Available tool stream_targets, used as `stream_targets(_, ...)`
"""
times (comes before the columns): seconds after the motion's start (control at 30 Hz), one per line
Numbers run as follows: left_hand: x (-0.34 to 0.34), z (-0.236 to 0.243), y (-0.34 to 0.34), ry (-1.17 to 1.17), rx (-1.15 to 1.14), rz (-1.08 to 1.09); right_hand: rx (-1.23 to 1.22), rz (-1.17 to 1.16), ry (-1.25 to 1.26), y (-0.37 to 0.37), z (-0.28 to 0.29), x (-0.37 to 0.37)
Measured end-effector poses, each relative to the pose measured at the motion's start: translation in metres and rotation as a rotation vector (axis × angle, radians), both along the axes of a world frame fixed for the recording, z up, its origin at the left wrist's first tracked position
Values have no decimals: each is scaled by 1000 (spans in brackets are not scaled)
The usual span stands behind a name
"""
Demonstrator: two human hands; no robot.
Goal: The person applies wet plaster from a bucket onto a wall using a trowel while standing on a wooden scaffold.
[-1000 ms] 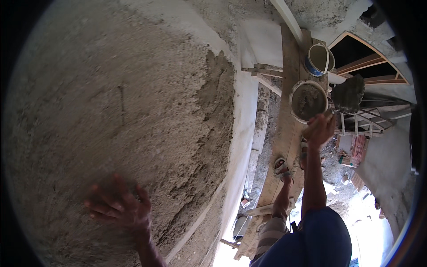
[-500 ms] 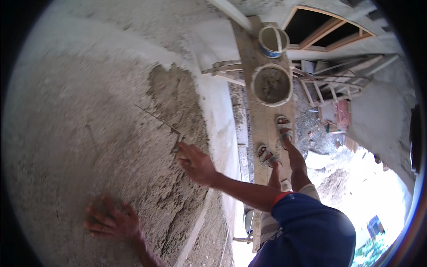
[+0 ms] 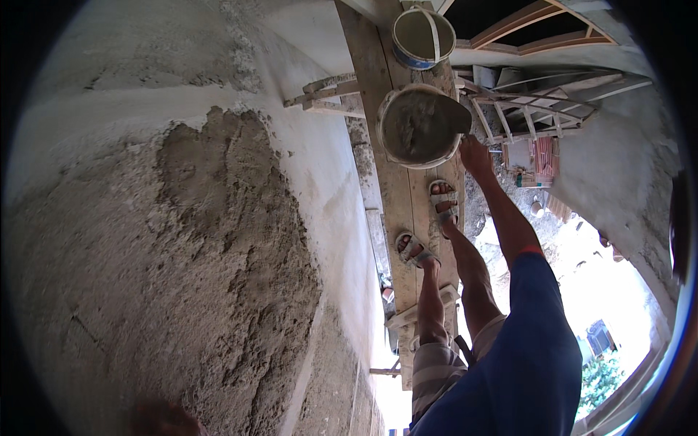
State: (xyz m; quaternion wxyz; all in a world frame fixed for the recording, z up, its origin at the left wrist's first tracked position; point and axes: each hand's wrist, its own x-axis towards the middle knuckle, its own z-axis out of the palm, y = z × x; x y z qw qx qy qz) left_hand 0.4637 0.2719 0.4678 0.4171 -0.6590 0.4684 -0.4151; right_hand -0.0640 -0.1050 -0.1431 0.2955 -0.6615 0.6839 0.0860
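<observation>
Centrally, a round bucket (image 3: 424, 164) of grey mortar (image 3: 411, 131) is carried by a wooden plank (image 3: 396, 196), nearly spanned from left edge to right. A trowel (image 3: 456, 116) is gripped by the right hand (image 3: 476, 156) beside the plank's right edge, its blade held over the right part of the bucket's mouth; whether the mortar is touched cannot be told. Toward the plank's far end, a second bucket (image 3: 407, 54) with a pale handle is supported. On the near side, two sandalled feet (image 3: 414, 251) are placed. At left, the wall (image 3: 109, 276) is partly covered by a darker, rough patch (image 3: 247, 211). The left hand (image 3: 166, 420) is mostly cut off below; its state cannot be told.
</observation>
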Motion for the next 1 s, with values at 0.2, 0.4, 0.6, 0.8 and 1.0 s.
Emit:
stream_targets(0.2,-8,0,-8,-22,20,19,100,22,-17,-7,-45,62)
stream_targets(0.4,-8,-3,-12,-39,54,-26,140,91,-173,-12,-58,104)
stream_targets(0.6,-7,1,-8,-64,45,-7,518,-472,-572,27,-47,51)
stream_targets(0.8,-4,0,-15,-86,197,-104,160,-315,-761,77,-67,25)
stream_targets(1.0,-6,-3,-11,-31,-15,-80,203,-628,-772,77,28,49)
